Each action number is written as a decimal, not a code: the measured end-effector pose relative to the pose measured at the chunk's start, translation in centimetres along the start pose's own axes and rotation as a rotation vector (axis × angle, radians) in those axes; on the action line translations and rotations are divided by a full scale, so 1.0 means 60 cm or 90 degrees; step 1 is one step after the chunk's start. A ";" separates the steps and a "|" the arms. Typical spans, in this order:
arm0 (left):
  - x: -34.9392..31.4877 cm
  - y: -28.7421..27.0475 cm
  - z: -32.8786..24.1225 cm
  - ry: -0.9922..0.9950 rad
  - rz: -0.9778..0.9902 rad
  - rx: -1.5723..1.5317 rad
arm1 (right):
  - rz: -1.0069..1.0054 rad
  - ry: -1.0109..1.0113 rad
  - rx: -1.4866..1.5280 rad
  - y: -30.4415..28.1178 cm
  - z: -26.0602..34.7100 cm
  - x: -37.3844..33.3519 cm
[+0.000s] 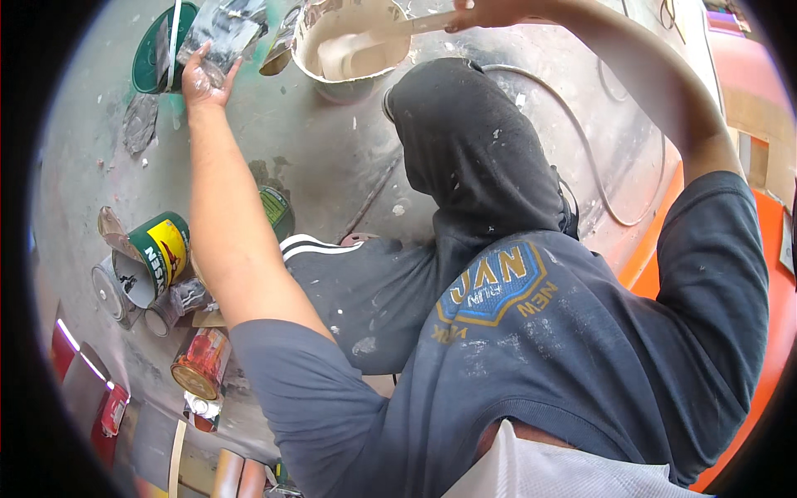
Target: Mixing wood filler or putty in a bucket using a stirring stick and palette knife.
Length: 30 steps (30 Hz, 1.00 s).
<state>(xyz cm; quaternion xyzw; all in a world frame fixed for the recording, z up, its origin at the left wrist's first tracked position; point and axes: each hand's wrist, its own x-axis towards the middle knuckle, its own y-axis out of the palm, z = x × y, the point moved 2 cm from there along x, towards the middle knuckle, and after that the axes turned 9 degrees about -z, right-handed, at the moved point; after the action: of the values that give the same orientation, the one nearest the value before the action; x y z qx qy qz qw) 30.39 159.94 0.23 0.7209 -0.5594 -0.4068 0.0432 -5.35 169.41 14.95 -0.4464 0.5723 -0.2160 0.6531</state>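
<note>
My left hand [207,85] reaches forward at the upper left, its fingers curled around the near edge of a grey, smeared plastic bag [226,35]. The bag partly covers a dark green round tub [148,60] with a pale strip across it. My right hand [490,12], near the top edge, is closed around a long pale stick [427,23]. The stick slopes down to the left into a bucket [353,90] of cream-coloured paste, where its coated end looks blurred. The bucket stands upright on the floor just beyond my bent knee.
Left of me lie a green-and-yellow can [166,249] and a rusty red can [202,365]. A crumpled grey plastic piece [141,123] rests near the green tub. A pale hose [585,137] curves across the stained floor [332,158] at right, beside an orange panel [768,274].
</note>
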 end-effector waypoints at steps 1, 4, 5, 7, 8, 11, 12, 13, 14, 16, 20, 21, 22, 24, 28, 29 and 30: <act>-0.005 -0.005 -0.004 0.004 -0.016 0.011 | -0.105 -0.024 0.029 0.009 -0.010 0.003; -0.014 -0.038 -0.018 -0.003 -0.042 0.051 | -0.151 0.016 0.020 -0.016 0.026 -0.009; -0.018 -0.039 -0.021 -0.009 -0.024 0.068 | -0.084 0.037 -0.007 -0.018 0.028 -0.009; -0.023 -0.041 -0.024 -0.020 -0.008 0.095 | -0.018 0.057 -0.037 -0.027 0.037 -0.008; -0.026 -0.045 -0.028 -0.030 0.002 0.122 | 0.021 0.074 0.008 -0.034 0.043 -0.007; -0.024 -0.042 -0.033 -0.045 0.080 0.118 | -0.117 0.004 -0.158 -0.063 0.067 0.006; -0.032 -0.032 -0.030 -0.059 0.105 0.128 | -0.291 -0.080 -0.359 -0.076 0.082 0.008; -0.037 -0.021 -0.030 -0.045 0.102 0.121 | -0.204 -0.071 -0.458 -0.083 0.094 0.026; -0.049 -0.015 -0.032 -0.044 0.093 0.118 | -0.204 -0.081 -0.458 -0.090 0.124 0.036; -0.062 -0.017 -0.038 -0.010 0.067 0.128 | -0.155 -0.069 -0.558 -0.093 0.186 0.046; -0.045 -0.013 -0.040 -0.025 0.134 0.086 | -0.202 -0.223 -0.643 -0.057 0.180 0.120; -0.034 -0.018 -0.040 -0.036 0.149 0.100 | -0.189 -0.272 -0.631 -0.054 0.180 0.130; -0.027 -0.019 -0.042 -0.037 0.147 0.100 | -0.176 -0.320 -0.619 -0.051 0.179 0.139; -0.015 -0.022 -0.040 -0.059 0.182 0.083 | -0.158 -0.370 -0.603 -0.042 0.180 0.146; -0.001 -0.023 -0.026 -0.083 0.214 0.081 | -0.161 -0.422 -0.601 -0.045 0.165 0.112; 0.002 -0.026 -0.028 -0.083 0.209 0.078 | -0.153 -0.369 -0.602 -0.076 0.171 0.092; 0.007 -0.025 -0.028 -0.079 0.202 0.083 | -0.141 -0.312 -0.601 -0.106 0.170 0.076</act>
<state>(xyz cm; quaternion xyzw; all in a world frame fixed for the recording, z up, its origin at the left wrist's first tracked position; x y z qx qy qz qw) 32.65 159.49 0.34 0.5983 -0.6929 -0.4017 0.0254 6.82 165.98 17.14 -0.7862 0.3874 0.1076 0.4692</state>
